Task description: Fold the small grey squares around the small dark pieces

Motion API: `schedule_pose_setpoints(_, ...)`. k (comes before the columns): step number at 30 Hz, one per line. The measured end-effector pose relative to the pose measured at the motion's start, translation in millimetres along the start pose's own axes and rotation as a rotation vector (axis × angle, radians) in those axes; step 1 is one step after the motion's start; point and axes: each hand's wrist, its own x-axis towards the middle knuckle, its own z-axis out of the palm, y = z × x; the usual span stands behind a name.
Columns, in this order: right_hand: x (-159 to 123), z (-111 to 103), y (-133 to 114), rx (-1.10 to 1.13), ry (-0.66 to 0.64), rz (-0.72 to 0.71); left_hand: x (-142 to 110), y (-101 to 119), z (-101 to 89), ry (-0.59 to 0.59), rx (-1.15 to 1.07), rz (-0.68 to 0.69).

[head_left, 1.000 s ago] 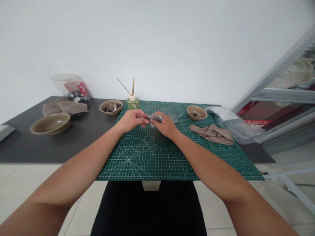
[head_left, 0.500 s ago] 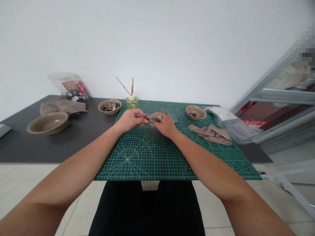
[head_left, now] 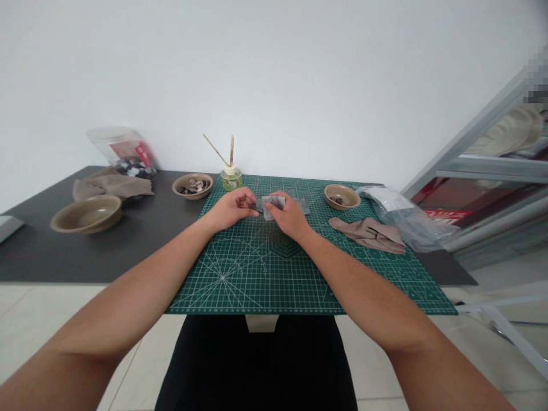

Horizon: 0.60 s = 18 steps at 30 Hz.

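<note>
Over the green cutting mat (head_left: 240,251), my right hand (head_left: 290,217) pinches a small grey-white folded sheet (head_left: 274,203); whether it is paper, cloth or plastic I cannot tell. My left hand (head_left: 233,208) is just left of it, thumb and fingertips closed on a small dark flat piece (head_left: 257,207), mostly hidden by the fingers. The two hands are a little apart. Behind my right hand, a clear plastic piece (head_left: 303,205) lies on the mat.
Small bowls with dark discs stand at left (head_left: 192,186) and right (head_left: 341,197). A larger bowl (head_left: 87,214), a brown cloth (head_left: 113,185) and a clear jar (head_left: 124,151) sit far left. A reed diffuser (head_left: 231,177) stands behind. Another cloth (head_left: 370,234) and plastic bag (head_left: 406,217) lie right.
My hands have drawn slightly apart. The grey sheet now shows more fully in my right hand, and my left fingertips have come away from it.
</note>
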Motion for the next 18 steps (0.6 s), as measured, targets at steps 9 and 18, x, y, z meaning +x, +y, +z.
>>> schedule_pose_setpoints(9,11.5,-15.5,8.1,0.139,0.392,0.192,-0.2,-2.9,-3.8,0.105,0.173,0.01)
schedule_pose_setpoints(18,24.8,-24.5,28.6,0.253,0.473,0.147,0.7,0.3,-6.3,0.213,0.108,-0.049)
